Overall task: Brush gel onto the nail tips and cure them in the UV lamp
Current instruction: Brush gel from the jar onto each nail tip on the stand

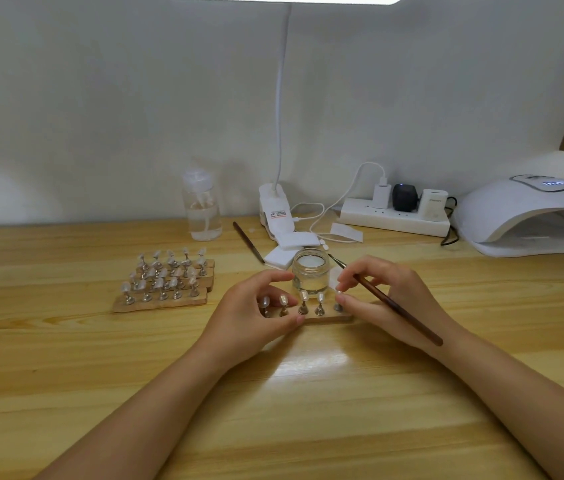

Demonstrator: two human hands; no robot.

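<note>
Nail tips (pixel 304 295) stand on a wooden strip (pixel 329 319) that the left hand (pixel 259 318) grips, while the right hand (pixel 382 296) fingers (pixel 346 282) pinch a brush (pixel 399 309).

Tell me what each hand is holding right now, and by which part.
The right hand pinches a brown brush near its tip end. The left hand grips the left end of the wooden nail-tip stand.

Both forearms and hands (pixel 259 317) are bare, without sleeves.
</note>
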